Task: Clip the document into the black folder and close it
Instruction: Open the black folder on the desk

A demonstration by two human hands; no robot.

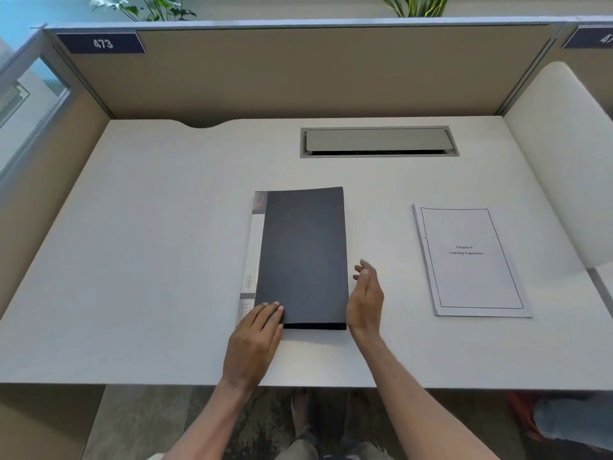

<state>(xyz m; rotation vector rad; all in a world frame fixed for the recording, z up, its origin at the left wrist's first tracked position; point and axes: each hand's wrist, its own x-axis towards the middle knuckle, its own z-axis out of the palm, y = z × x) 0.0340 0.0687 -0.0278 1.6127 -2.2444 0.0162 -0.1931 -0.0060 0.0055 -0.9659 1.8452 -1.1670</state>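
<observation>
Desk: white, smooth, set in a cubicle. We stand at its near edge. Tan partition panels close off the back and left; a dark number plate sits at the upper left corner of the back panel. Leafy plants show above the partition. A grey cable hatch is let into the desk toward the back, right of centre. A pale chair back rises at the right edge.

Black folder: closed, lying flat near the middle of the desk, its white labelled spine to the left.

Document: a white sheaf with a framed title page, flat on the desk, well to the right of the folder and apart from it.

Our left hand: palm down, fingers spread flat on the folder's near left corner, gripping nothing.

Our right hand: on edge just beside the folder's right side, fingers loosely apart, empty. We cannot tell whether it touches the cover.
</observation>
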